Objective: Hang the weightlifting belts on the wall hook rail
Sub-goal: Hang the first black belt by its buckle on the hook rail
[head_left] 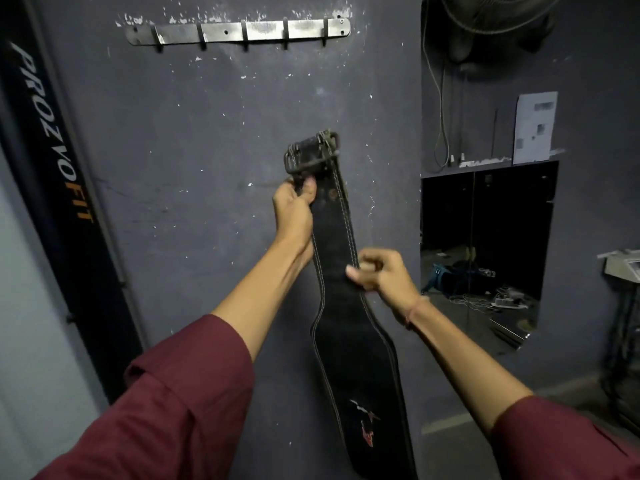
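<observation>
A black leather weightlifting belt (pixel 353 358) with pale stitching along both edges is held upright in front of a dark grey wall (pixel 173 168), with its metal buckle (pixel 311 152) at the top end. The left hand (pixel 294 209) grips the narrow strap just under the buckle, the fingers curled round it and the thumb pressed on the front. The right hand (pixel 384 275) holds the belt lower down, where its thumb and curled fingers pinch the right edge of the strap. On the wide lower part of the belt there is a small red and white mark (pixel 365 424); no letters can be read in it.

The hook rail (pixel 239 31), a grey metal bar with five dark hooks, is fixed high on the same wall, and the belt is well below it and apart from it. At the left edge stands a black panel (pixel 52 133) with the writing "PROZVOFIT", the letters "PROZVO" in white and "FIT" in orange. At the right a sheet of paper (pixel 535 126) hangs on the wall, its print too blurred to read, and a fan (pixel 491 22) is above it. Both arms have dark red sleeves (pixel 180 403)
</observation>
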The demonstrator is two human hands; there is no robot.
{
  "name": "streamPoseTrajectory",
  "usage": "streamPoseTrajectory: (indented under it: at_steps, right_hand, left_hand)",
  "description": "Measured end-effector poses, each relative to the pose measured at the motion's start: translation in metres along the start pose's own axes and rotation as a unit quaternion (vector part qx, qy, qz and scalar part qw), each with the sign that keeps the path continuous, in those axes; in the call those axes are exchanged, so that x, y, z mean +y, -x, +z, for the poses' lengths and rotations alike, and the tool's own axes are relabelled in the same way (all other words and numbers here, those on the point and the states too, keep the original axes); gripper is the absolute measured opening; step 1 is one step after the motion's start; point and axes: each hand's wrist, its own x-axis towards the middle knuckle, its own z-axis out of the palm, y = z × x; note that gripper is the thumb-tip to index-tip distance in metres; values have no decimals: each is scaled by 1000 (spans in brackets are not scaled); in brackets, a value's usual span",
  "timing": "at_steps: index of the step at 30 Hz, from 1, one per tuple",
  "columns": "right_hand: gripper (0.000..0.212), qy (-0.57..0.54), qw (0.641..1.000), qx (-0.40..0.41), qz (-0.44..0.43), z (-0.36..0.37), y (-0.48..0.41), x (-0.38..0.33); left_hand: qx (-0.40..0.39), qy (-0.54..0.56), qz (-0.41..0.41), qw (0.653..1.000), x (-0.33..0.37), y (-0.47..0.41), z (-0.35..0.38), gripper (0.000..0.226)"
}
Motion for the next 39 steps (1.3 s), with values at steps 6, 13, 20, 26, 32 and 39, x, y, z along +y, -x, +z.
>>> streamPoseTrajectory:
  at_steps: [6, 13, 20, 26, 32, 39]
  right_hand:
    - [18, -27, 990, 80, -111, 3, -31, -49]
    - [21, 6, 996, -13, 86, 10, 52, 75]
    - [23, -103, 986, 74, -107, 36, -38, -31]
    - [21, -136, 979, 128, -84, 57, -33, 9]
    - [16, -124, 978, 152, -77, 62, -41, -2]
    - [17, -134, 970, 172, -104, 62, -55, -24]
  left_hand:
    - [-31, 33, 24, 999, -4, 7, 19, 11]
    - [-47, -7, 20, 999, -24, 7, 10, 16]
    - [-61, -5, 49, 997, -4, -7, 1, 14]
    - [-67, -94, 41, 992, -37, 0, -27, 25]
    - [-166, -241, 19, 956, -117, 78, -91, 43]
    - [-129, -191, -30, 973, -133, 113, -114, 17]
